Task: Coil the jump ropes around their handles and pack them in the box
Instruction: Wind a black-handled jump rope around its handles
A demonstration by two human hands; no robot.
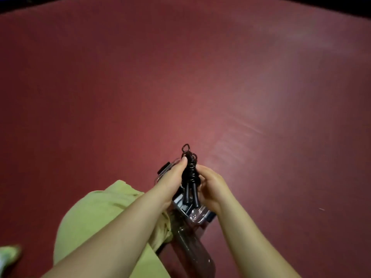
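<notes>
Jump rope (189, 171) already coiled round paired black handles (191, 194), held directly above clear box (197, 214). Left hand (172, 177) and right hand (208, 184) each pinched bundle. Packing into box remained; other ropes unseen.

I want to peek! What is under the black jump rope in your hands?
Under the coiled jump rope sits a clear plastic box on the red floor. Both hands cover most of it, so its inside stays hidden.
</notes>
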